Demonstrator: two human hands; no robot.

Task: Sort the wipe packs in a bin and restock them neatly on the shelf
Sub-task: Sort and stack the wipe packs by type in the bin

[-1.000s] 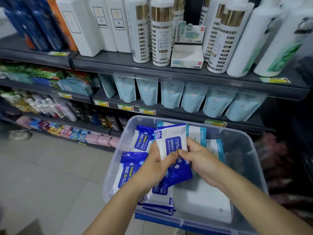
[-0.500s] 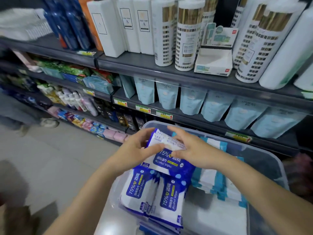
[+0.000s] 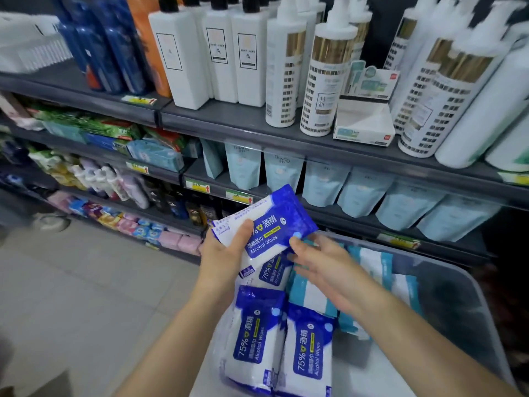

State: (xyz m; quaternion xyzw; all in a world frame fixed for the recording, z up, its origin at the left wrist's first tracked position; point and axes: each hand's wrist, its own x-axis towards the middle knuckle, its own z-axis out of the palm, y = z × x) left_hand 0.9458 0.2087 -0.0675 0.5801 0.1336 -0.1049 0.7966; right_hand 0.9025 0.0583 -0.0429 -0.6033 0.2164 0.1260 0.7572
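A blue-and-white plastic wipe pack [image 3: 266, 227] is now raised from the clear plastic bin [image 3: 458, 282] for shelving, gripped in curled fingers of the left hand [image 3: 226, 253]; the right hand [image 3: 320, 267] (four o'clock) is withdrawn, fingers spread.

**Toiletries and tiled floor**

A row of tall white square pump bottles with black caps [image 3: 189, 58] stands upright, with dark blue glossy bottles [image 3: 114, 47] and an orange bottle [image 3: 143, 30] to its left. To its right stand round white pump bottles with gold bands and a chequered print [image 3: 323, 81]. A small white open cardboard display box [image 3: 363, 124] sits among these. Below them, pale blue stand-up pouches [image 3: 323, 181] line up side by side. Yellow price tags [image 3: 197, 186] run beneath. Further left lie green and red flat packets [image 3: 94, 124], with small pastel bottles [image 3: 114, 181] below them and pink packets [image 3: 177, 242] lowest of all. Pale floor tiles [image 3: 71, 282] fill the lower left.
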